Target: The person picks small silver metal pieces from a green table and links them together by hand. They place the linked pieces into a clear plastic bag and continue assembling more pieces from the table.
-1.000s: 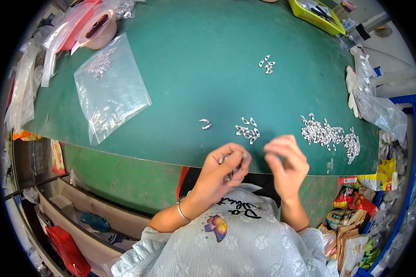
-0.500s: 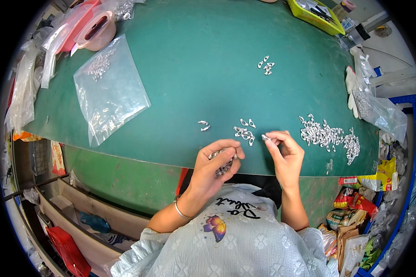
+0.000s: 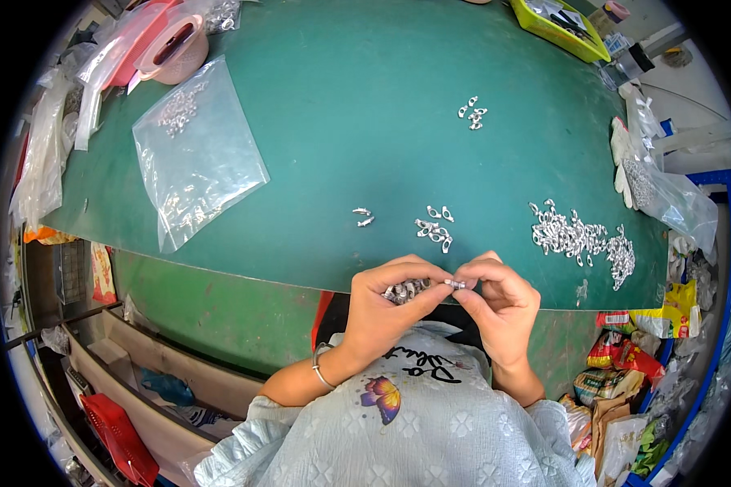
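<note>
Small silvery metal clasps (image 3: 406, 290) fill the curled palm of my left hand (image 3: 387, 312), which is closed around them. Between the fingertips of my right hand (image 3: 502, 312) is a single small metal clasp (image 3: 456, 284), pinched by thumb and forefinger. The two hands meet at the table's near edge, and the left fingertips touch that clasp too. Just beyond my hands lies a small group of clasps (image 3: 436, 233), with a pair of clasps (image 3: 364, 217) to its left. A big heap of clasps (image 3: 573, 235) spreads to the right. Farther off sits another small cluster (image 3: 474, 118).
On the left of the green table (image 3: 341, 105) lies a clear plastic bag (image 3: 211, 174) with small parts inside. Behind it stands a pink basket (image 3: 183, 65). A yellow-green tray (image 3: 560, 32) is at the far right, a white glove (image 3: 621, 158) at the right edge. Below left is an open drawer (image 3: 162, 373).
My right hand has come left and nearer to me, bringing its clasp to my left fingertips. My left hand has turned, its fingertips now pointing toward the right hand.
</note>
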`<move>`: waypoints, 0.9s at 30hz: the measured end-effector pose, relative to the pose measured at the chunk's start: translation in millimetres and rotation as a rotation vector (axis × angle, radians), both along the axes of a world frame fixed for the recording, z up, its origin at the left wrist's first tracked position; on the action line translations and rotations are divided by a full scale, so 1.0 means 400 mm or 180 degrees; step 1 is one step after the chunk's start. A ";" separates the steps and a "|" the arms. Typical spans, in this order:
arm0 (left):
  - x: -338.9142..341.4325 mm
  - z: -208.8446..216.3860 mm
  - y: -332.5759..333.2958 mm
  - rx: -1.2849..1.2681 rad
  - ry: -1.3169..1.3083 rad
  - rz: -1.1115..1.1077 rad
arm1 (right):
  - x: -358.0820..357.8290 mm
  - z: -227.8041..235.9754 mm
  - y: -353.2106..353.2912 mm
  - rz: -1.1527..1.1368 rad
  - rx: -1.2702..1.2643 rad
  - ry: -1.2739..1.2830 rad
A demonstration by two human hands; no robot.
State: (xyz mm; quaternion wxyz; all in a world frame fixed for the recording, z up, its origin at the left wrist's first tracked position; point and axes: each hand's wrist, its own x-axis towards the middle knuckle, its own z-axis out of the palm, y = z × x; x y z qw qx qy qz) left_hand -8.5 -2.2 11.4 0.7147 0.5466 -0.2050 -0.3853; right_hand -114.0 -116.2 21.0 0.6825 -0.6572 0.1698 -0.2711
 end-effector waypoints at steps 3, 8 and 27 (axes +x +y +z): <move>0.006 0.005 0.009 0.0016 0.0813 -0.0230 | 0.004 0.010 0.009 -0.0170 -0.0168 -0.0031; 0.013 -0.017 0.016 -0.0561 0.2341 -0.0829 | 0.021 0.021 0.008 -0.0203 -0.0844 -0.0064; 0.003 -0.022 0.004 -0.0526 0.2598 -0.0740 | 0.015 0.018 -0.016 -0.0534 -0.1861 0.0078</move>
